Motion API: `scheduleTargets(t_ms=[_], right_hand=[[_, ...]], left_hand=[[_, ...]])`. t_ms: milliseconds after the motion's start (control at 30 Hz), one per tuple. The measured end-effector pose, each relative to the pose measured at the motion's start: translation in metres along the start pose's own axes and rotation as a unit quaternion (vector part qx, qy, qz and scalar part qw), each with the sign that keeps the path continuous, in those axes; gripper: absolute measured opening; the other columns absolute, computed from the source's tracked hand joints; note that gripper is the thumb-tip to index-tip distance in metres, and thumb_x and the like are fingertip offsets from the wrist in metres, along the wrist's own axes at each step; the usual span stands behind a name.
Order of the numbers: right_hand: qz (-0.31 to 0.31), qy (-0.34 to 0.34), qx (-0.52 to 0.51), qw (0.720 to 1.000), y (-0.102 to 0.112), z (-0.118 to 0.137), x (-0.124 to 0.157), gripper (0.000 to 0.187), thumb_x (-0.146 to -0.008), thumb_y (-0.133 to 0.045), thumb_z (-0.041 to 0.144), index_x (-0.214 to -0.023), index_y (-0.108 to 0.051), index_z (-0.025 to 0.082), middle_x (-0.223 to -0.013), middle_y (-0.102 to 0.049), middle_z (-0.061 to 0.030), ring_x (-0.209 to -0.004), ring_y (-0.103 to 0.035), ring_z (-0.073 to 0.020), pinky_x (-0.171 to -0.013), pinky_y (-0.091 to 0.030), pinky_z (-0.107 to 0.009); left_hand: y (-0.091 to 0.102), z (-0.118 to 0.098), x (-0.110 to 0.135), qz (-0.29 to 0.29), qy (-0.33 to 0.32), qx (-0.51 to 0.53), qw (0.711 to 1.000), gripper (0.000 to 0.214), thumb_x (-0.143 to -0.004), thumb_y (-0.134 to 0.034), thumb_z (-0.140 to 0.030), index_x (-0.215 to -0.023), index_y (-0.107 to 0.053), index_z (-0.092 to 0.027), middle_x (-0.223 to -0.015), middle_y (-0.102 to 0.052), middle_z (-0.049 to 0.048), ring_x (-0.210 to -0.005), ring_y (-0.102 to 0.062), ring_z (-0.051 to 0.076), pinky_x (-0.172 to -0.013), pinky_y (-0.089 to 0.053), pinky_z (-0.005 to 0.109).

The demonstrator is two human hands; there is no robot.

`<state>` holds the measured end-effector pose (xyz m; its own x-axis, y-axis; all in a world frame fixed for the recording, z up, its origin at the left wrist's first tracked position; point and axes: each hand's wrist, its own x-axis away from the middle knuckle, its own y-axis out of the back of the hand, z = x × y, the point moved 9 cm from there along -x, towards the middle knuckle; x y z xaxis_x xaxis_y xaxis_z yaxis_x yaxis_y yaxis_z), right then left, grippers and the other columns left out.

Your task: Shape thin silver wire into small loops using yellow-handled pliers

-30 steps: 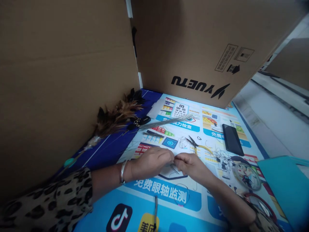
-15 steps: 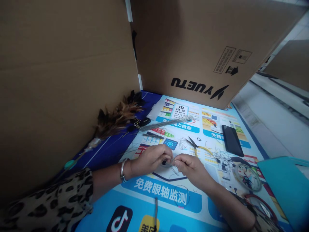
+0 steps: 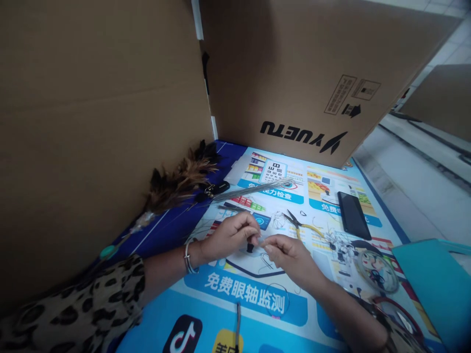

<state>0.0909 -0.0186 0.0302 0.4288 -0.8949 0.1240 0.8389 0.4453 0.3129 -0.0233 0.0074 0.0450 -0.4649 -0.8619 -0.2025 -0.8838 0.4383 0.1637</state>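
Above the printed tabletop, my left hand [image 3: 237, 235] and my right hand [image 3: 289, 255] face each other with their fingertips pinched almost together. Whatever lies between the fingers is thin and too small to make out. Just below the fingertips, bent pieces of thin wire [image 3: 266, 261] lie on the table. Beyond the hands are pliers [image 3: 299, 224] with yellow handles, jaws apart, and a small tangle of fine wire [image 3: 278, 219]. A bundle of straight silvery wires [image 3: 257, 189] stretches across behind my left hand.
Tall cardboard panels [image 3: 312, 59] stand at the left and back. Brown feathers [image 3: 180, 174] lean along the left one. On the right are a black phone [image 3: 353, 215], loose wire scraps [image 3: 340, 245], a clear round dish [image 3: 395, 279], a red-rimmed round thing [image 3: 415, 314] and a teal folder [image 3: 430, 279].
My left hand has lifted and turned slightly, its fingertips a little apart from the right ones. My right hand has barely moved. The view has shifted a little.
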Motion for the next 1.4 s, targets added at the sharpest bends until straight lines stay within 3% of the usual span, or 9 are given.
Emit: scheduleTargets(t_ms=[133, 233, 400, 567, 800, 1033, 1200, 1400], right_hand=[[-0.042, 0.025, 0.074, 0.996, 0.007, 0.002, -0.001, 0.024, -0.085, -0.047, 0.036, -0.087, -0.064, 0.019, -0.064, -0.052, 0.0023, -0.056, -0.045, -0.0091, -0.051, -0.036, -0.019], [-0.075, 0.042, 0.115, 0.99, 0.012, 0.004, -0.001, 0.021, -0.085, -0.046, 0.032, -0.081, -0.063, 0.02, -0.062, -0.052, 0.0026, -0.056, -0.045, -0.0097, -0.051, -0.035, -0.019], [-0.079, 0.049, 0.146, 0.985, 0.01, 0.005, -0.002, 0.019, -0.084, -0.045, 0.025, -0.074, -0.06, 0.02, -0.06, -0.049, 0.0037, -0.055, -0.043, -0.0095, -0.051, -0.033, -0.019], [-0.069, 0.061, 0.166, 0.982, 0.004, 0.008, -0.001, 0.019, -0.084, -0.044, 0.022, -0.07, -0.057, 0.019, -0.06, -0.049, 0.004, -0.057, -0.045, -0.0098, -0.053, -0.033, -0.019], [-0.05, 0.083, 0.18, 0.979, 0.0, 0.013, -0.001, 0.02, -0.085, -0.044, 0.019, -0.076, -0.062, 0.019, -0.068, -0.058, 0.0018, -0.064, -0.051, -0.011, -0.058, -0.036, -0.02], [-0.028, 0.102, 0.194, 0.975, -0.001, 0.015, -0.001, 0.02, -0.086, -0.045, 0.019, -0.076, -0.062, 0.018, -0.068, -0.059, 0.0019, -0.063, -0.052, -0.0097, -0.058, -0.035, -0.019], [-0.011, 0.079, 0.193, 0.978, -0.003, 0.011, -0.001, 0.019, -0.087, -0.044, 0.022, -0.078, -0.061, 0.019, -0.068, -0.058, 0.0028, -0.063, -0.05, -0.0096, -0.057, -0.034, -0.019], [0.007, 0.06, 0.213, 0.975, -0.003, 0.009, -0.001, 0.022, -0.088, -0.042, 0.024, -0.072, -0.057, 0.019, -0.063, -0.054, 0.0041, -0.06, -0.049, -0.0093, -0.054, -0.032, -0.019]], left_hand=[[0.006, -0.003, -0.001, -0.029, -0.012, -0.09, 0.995, 0.012, -0.087, -0.044, -0.022, -0.084, -0.053, -0.015, -0.073, -0.06, 0.0016, -0.069, -0.056, 0.011, -0.066, -0.046, 0.025], [0.008, -0.016, -0.001, -0.047, -0.085, -0.183, 0.978, 0.012, -0.086, -0.046, -0.02, -0.091, -0.056, -0.016, -0.089, -0.06, 0.0052, -0.085, -0.055, 0.014, -0.076, -0.046, 0.029], [-0.014, -0.026, 0.009, 0.039, -0.206, -0.288, 0.935, 0.022, -0.088, -0.042, -0.016, -0.102, -0.06, -0.016, -0.099, -0.059, 0.0083, -0.093, -0.053, 0.016, -0.081, -0.044, 0.029], [-0.02, -0.023, 0.012, 0.052, -0.201, -0.382, 0.901, 0.025, -0.09, -0.038, -0.017, -0.094, -0.063, -0.017, -0.086, -0.061, 0.0062, -0.083, -0.053, 0.015, -0.077, -0.042, 0.029], [-0.021, -0.02, 0.011, 0.067, -0.189, -0.407, 0.891, 0.028, -0.091, -0.036, -0.019, -0.086, -0.063, -0.016, -0.075, -0.056, 0.0044, -0.076, -0.05, 0.014, -0.072, -0.039, 0.027], [-0.024, -0.017, 0.012, 0.079, -0.23, -0.425, 0.872, 0.023, -0.089, -0.038, -0.018, -0.085, -0.061, -0.017, -0.075, -0.055, 0.0035, -0.076, -0.048, 0.015, -0.07, -0.036, 0.028], [-0.025, -0.018, 0.012, 0.093, -0.238, -0.435, 0.863, 0.022, -0.089, -0.038, -0.016, -0.085, -0.06, -0.017, -0.073, -0.054, 0.0033, -0.075, -0.047, 0.014, -0.07, -0.036, 0.028], [-0.031, -0.031, 0.015, 0.093, -0.272, -0.484, 0.827, 0.02, -0.087, -0.04, -0.014, -0.082, -0.059, -0.016, -0.071, -0.054, 0.0027, -0.072, -0.046, 0.015, -0.066, -0.035, 0.029]])
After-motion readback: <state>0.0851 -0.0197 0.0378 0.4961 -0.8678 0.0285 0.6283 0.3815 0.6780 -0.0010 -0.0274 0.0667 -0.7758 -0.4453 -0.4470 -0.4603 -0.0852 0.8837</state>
